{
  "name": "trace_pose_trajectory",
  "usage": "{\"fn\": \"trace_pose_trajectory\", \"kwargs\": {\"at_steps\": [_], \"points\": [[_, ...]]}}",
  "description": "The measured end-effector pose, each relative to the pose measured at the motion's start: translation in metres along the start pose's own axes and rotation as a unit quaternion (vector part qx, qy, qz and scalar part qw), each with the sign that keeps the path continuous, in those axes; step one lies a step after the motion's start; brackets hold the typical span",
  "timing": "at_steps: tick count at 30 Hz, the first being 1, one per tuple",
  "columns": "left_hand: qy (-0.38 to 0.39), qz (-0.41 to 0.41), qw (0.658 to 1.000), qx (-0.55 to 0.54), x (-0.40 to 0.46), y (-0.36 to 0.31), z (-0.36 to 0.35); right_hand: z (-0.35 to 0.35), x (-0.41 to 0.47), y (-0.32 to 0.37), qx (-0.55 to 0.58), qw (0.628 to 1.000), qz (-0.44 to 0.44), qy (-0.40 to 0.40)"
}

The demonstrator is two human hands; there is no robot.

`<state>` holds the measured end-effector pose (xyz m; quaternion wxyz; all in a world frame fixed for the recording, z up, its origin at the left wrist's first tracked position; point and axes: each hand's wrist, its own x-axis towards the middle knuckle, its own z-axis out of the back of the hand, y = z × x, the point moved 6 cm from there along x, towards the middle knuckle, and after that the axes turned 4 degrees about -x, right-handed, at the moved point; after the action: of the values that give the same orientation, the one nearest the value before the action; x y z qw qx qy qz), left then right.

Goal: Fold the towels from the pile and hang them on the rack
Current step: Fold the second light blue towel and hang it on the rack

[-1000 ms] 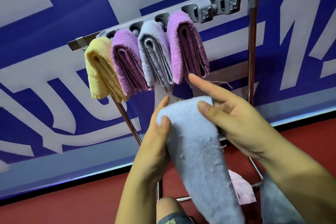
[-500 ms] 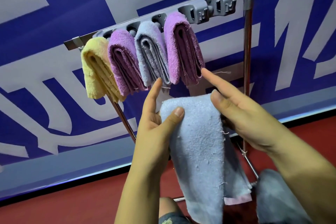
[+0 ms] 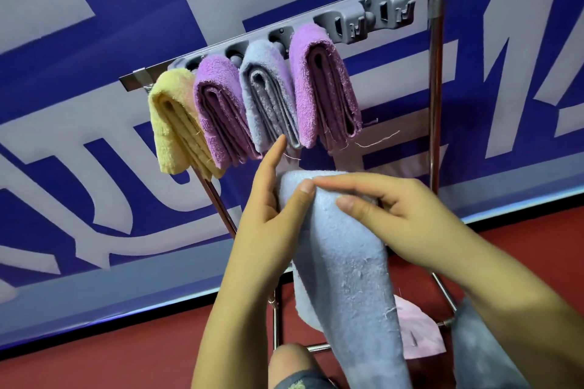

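Observation:
A light blue towel (image 3: 347, 265) hangs folded lengthwise in front of me, below the rack. My left hand (image 3: 268, 221) grips its upper left edge, thumb on the front and index finger pointing up. My right hand (image 3: 395, 215) lies over the towel's folded top, its fingers curled round it. The metal rack (image 3: 436, 79) carries a grey clip bar (image 3: 366, 22). Several folded towels hang from it: a yellow towel (image 3: 170, 123), a purple towel (image 3: 218, 110), a grey-blue towel (image 3: 268, 95) and a second purple towel (image 3: 322, 85).
The two clips at the bar's right end hold nothing. A pink towel (image 3: 417, 335) and a grey towel (image 3: 480, 354) lie low at the right, by the rack's lower bars. A blue and white banner covers the wall behind. The floor is red.
My right hand has come leftward onto the top of the blue towel, its fingers now near my left thumb. The towel's top fold is narrower and more bunched.

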<state>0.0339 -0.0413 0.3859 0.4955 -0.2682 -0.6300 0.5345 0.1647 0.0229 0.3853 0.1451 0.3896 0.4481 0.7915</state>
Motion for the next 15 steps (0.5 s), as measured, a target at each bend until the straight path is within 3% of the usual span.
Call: {"fn": "trace_pose_trajectory", "kwargs": {"at_steps": [8, 15], "points": [[0.036, 0.039, 0.996, -0.071, -0.006, 0.011, 0.006, 0.006, 0.006, -0.01, 0.153, 0.987, -0.025, -0.048], [-0.014, 0.02, 0.992, -0.123, 0.0, 0.009, 0.0, 0.012, 0.005, -0.007, 0.208, 0.977, -0.034, 0.015]]}}
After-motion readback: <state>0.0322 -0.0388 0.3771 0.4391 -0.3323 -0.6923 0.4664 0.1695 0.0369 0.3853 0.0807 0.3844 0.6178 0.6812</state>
